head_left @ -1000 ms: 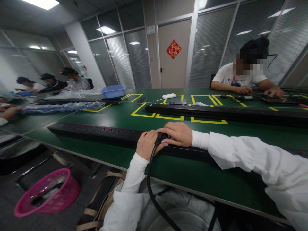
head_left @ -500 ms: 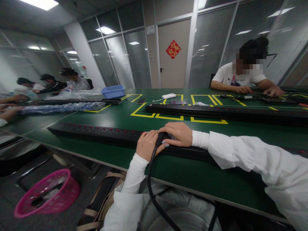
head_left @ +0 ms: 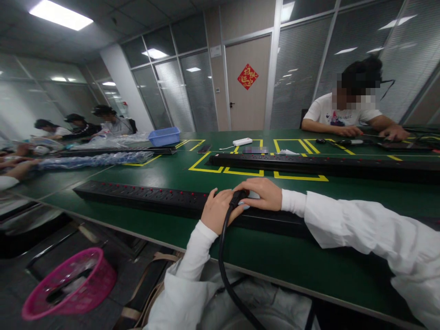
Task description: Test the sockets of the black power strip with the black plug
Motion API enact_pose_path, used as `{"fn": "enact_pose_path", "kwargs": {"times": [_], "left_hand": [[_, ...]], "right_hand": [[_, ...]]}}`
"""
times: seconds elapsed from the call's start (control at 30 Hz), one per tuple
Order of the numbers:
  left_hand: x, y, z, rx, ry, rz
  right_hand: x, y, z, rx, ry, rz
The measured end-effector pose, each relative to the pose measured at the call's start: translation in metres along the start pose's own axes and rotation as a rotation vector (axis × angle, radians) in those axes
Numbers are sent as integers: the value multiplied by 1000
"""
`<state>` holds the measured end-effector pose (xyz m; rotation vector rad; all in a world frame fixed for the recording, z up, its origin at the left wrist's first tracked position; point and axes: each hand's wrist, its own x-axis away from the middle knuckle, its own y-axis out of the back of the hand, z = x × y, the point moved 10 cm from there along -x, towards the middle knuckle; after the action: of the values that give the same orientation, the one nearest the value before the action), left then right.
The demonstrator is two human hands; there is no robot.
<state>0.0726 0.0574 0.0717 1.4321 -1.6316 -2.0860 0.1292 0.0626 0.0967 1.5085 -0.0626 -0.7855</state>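
Observation:
A long black power strip with a row of sockets and small red parts lies along the near side of the green table. Over its middle, my left hand and my right hand are closed around a black power plug from opposite sides. The plug sits at the strip's top face; my fingers hide whether its pins are in a socket. From it a thick black cable curves down past the table edge toward my lap.
Across the table lies a second power strip over yellow tape outlines. A blue basket, a white power bank and plastic wrapping are farther back. A pink basket stands on the floor. A co-worker sits opposite.
The view has shifted slightly, so everything appears a little lower and more to the right. Both hands stay on the plug; the left index finger is now lifted somewhat.

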Motion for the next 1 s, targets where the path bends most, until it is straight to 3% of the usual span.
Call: {"fn": "enact_pose_path", "kwargs": {"times": [0.13, 0.5, 0.83, 1.0], "left_hand": [[-5, -5, -11, 35, -40, 44], [1, -8, -15, -20, -82, -10], [-9, -8, -23, 41, -120, 115], [-5, -12, -30, 41, -73, 108]], "right_hand": [[10, 5, -2, -4, -36, 7], [15, 7, 6, 47, -16, 15], [22, 14, 10, 7, 8, -10], [27, 13, 6, -37, 14, -44]]}}
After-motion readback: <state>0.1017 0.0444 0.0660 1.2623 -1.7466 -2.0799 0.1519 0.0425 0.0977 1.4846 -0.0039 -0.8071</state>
